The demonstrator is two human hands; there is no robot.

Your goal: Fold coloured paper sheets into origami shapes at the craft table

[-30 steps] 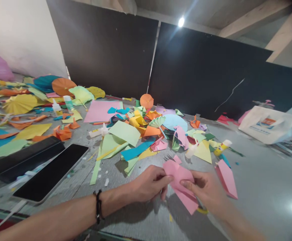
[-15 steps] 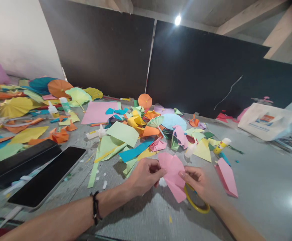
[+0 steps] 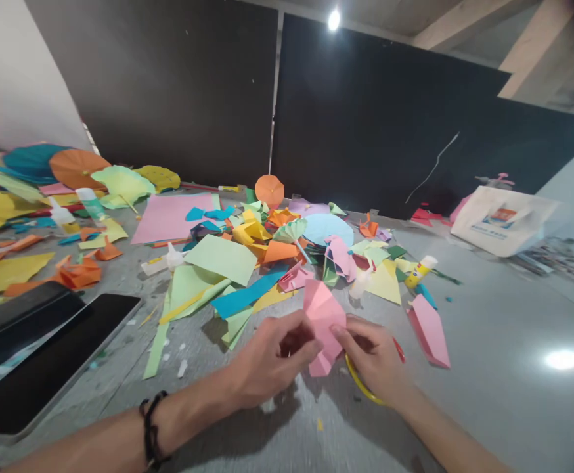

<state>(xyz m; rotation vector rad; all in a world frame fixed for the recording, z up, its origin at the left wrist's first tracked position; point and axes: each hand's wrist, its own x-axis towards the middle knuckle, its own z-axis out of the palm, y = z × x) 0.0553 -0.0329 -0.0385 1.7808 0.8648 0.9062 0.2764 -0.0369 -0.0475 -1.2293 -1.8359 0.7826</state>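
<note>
A creased, fan-like pink paper [image 3: 324, 315] is held up between my two hands, above the grey table [image 3: 247, 440]. My right hand [image 3: 373, 358] pinches its right edge, thumb in front. At the left edge, my left hand [image 3: 272, 358] has its thumb and fingers closed on the paper, partly hidden by it. Beneath my right hand lies a yellow ring-shaped thing [image 3: 360, 384], mostly covered, and a small red piece [image 3: 399, 350] shows beside that hand. A folded pink paper [image 3: 429, 330] rests on the table to the right.
Coloured scraps, with a green sheet [image 3: 222, 258] and a blue strip [image 3: 250, 292], pile up beyond my hands. A glue stick [image 3: 421, 270] stands right of them. At left lie a phone [image 3: 65, 361] and several paper umbrellas [image 3: 77, 167]. A white bag [image 3: 504, 223] sits far right.
The pink paper has been turned and bunched narrower between my hands. My right hand now covers more of the yellow ring. The whole view has shifted, moving things leftward.
</note>
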